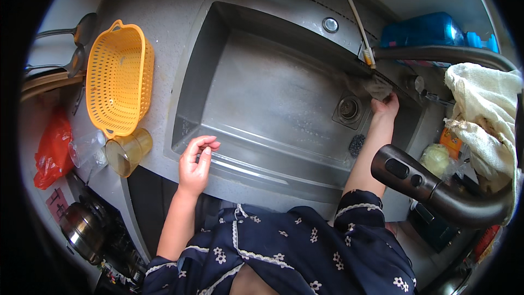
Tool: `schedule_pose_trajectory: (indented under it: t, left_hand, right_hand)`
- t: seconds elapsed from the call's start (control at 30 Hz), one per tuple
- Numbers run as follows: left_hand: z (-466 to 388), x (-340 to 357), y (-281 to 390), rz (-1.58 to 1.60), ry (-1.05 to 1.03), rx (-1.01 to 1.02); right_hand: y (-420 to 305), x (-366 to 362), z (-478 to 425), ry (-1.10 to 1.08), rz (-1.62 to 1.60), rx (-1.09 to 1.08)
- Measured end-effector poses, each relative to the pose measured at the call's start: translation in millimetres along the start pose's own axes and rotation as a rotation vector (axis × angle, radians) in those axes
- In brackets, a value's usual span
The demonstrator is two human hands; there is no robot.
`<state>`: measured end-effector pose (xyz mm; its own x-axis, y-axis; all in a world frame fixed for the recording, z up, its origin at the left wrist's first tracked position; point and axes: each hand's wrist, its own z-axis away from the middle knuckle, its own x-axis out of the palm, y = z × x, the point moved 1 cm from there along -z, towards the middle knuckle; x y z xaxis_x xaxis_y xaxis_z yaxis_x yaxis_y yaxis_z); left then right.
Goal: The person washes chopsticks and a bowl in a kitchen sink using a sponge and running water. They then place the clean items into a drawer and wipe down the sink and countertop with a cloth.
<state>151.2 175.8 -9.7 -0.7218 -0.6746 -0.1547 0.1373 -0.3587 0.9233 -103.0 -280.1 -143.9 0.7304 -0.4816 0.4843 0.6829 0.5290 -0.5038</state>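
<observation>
Before me is a grey metal sink with a round drain at the right of its floor. My right hand is at the sink's right wall, past the drain. A thin, pale, see-through cloth or film is in its fingers, against the wall; its exact kind is unclear. Below my forearm, a dark scouring pad lies in the sink, partly covered by the arm. My left hand hovers at the front left rim, fingers loosely curled, holding nothing.
A yellow plastic basket and an amber cup stand left of the sink. The dark faucet spout juts in at right, with a whitish cloth draped over it. A brush leans on the back right rim.
</observation>
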Motion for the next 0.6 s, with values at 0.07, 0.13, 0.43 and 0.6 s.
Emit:
schedule_pose_trajectory:
  t: [0.07, 0.13, 0.43, 0.6]
  left_hand:
    - [0.9, -0.3, -7.8, 0.046, -0.004, -0.032]
    - [-0.8, -1.8, -13.0, 0.084, 0.017, -0.057]
    - [-3.5, -11.0, 4.4, 0.015, 0.046, -0.030]
    - [-1.4, -23.6, 0.7, 0.038, 0.094, -0.045]
  right_hand:
    - [11.8, -4.0, -10.6, -0.039, -0.134, -0.044]
    - [50.5, 22.6, -3.8, -0.059, -0.194, -0.050]
    - [272.5, 155.4, 95.6, -0.129, -0.219, 0.356]
    - [201.9, 115.4, 83.8, -0.067, -0.042, 0.253]
